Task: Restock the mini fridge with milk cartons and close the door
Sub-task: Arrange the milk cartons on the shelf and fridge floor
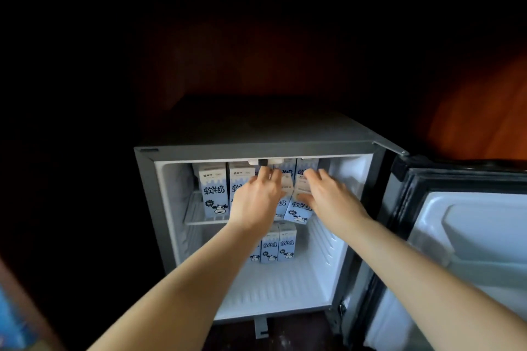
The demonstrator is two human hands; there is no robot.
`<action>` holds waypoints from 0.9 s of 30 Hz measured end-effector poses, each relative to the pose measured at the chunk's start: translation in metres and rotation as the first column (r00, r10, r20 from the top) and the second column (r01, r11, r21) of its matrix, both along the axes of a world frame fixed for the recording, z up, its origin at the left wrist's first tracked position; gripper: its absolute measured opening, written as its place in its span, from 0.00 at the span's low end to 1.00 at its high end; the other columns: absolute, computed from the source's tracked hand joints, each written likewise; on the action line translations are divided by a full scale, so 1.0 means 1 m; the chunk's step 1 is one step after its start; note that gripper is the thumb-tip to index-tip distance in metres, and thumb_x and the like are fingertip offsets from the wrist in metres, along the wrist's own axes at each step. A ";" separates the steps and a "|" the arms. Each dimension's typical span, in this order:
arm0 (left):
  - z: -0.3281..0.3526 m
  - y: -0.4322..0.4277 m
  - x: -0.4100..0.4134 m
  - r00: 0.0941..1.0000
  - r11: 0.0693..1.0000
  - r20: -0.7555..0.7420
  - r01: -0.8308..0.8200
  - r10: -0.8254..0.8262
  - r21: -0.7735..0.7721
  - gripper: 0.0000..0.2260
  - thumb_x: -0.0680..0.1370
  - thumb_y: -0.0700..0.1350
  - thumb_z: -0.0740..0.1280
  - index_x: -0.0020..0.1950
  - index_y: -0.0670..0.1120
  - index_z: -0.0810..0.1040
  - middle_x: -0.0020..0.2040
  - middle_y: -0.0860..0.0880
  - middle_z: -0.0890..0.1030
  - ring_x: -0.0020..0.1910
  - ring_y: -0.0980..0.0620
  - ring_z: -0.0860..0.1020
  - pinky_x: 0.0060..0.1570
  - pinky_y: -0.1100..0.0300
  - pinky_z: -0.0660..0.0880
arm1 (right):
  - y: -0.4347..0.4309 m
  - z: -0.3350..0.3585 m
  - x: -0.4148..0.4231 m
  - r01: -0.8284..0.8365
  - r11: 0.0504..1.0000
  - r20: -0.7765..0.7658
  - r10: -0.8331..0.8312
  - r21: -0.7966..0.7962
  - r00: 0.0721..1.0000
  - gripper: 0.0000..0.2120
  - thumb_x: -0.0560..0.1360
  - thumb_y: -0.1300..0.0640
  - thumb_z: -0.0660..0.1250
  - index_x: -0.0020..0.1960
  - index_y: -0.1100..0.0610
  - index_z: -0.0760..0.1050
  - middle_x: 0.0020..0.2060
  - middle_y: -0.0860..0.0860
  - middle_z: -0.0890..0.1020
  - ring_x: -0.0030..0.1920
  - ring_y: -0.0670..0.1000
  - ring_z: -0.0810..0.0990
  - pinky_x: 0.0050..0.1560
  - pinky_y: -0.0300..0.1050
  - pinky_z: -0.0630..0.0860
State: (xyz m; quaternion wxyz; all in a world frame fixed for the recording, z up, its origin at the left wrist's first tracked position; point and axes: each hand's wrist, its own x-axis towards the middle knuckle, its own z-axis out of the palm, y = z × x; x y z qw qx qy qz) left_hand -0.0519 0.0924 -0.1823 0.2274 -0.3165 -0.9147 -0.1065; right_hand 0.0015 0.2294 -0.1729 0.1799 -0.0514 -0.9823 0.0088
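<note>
Both hands reach into the upper half of the mini fridge (285, 134). Right hand (328, 194) grips a tilted carton (296, 211) at the right end of the fridge's upper level, with the thumb on the carton's front face and the fingers spread over its top. Left hand (258, 196) shows its back to the camera, and its fingertips lie at the tops of the cartons in the middle of the same level. The hand itself hides whether it grips one, so I cannot tell.

The fridge is a grey box with a white lit interior, and it stands in a dark recess. Its door (467, 236) hangs wide open on the fridge's right side, with the white moulded inner lining facing out. A reddish wooden panel (470, 111) shows behind the fridge's upper right corner.

Inside, a wire shelf (196, 216) splits the fridge into an upper and a lower level. On the shelf's left part stand two upright cartons (214, 191), blue and white with a cartoon cow near the bottom, side by side and facing forward. More cartons stand behind the hands in the middle of the shelf, largely covered.

The tilted carton leans with its bottom edge out past the front of the shelf and its top toward the back of the fridge.

On the fridge's floor, under the middle of the shelf, a short row of lower cartons (278, 245) stands upright, touching one another. The left arm partly covers the leftmost one.

A blurred blue shape (11, 322) sits well left of the fridge, too smeared to identify.
</note>
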 end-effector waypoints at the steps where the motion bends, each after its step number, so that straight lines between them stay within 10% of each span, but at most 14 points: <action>1: -0.003 0.003 -0.001 1.000 1.000 0.005 -0.006 0.006 0.021 0.21 0.81 0.49 0.58 0.71 0.42 0.61 0.67 0.45 0.69 0.55 0.46 0.78 0.46 0.58 0.77 | 0.002 -0.001 0.000 -0.005 1.000 -0.001 0.005 -0.005 1.000 0.20 0.77 0.47 0.60 0.62 0.59 0.65 0.56 0.55 0.74 0.53 0.56 0.78 0.49 0.51 0.78; 15: -0.023 0.009 -0.021 0.987 0.978 0.160 -0.051 0.019 0.203 0.28 0.78 0.31 0.58 0.75 0.44 0.54 0.67 0.42 0.68 0.56 0.43 0.76 0.47 0.56 0.76 | 0.009 -0.008 -0.027 -0.031 0.999 -0.071 0.033 0.033 0.997 0.22 0.79 0.47 0.58 0.68 0.59 0.62 0.62 0.55 0.72 0.61 0.54 0.73 0.56 0.44 0.72; 20: -0.031 0.007 -0.020 0.991 0.990 0.135 -0.015 -0.004 0.143 0.32 0.77 0.33 0.62 0.76 0.43 0.49 0.70 0.43 0.61 0.54 0.44 0.78 0.42 0.58 0.78 | 0.014 -0.014 -0.034 -0.061 0.941 -0.083 0.035 -0.332 0.996 0.24 0.78 0.49 0.61 0.71 0.54 0.63 0.67 0.54 0.69 0.66 0.55 0.71 0.62 0.50 0.69; 27: -0.043 -0.002 -0.010 0.991 0.999 0.133 0.018 -0.024 0.047 0.38 0.79 0.38 0.61 0.76 0.46 0.35 0.77 0.48 0.41 0.51 0.50 0.78 0.35 0.65 0.74 | 0.015 -0.037 -0.043 0.030 0.749 -0.124 -0.148 -0.662 0.981 0.24 0.74 0.48 0.67 0.67 0.50 0.65 0.53 0.48 0.81 0.49 0.52 0.79 0.44 0.43 0.72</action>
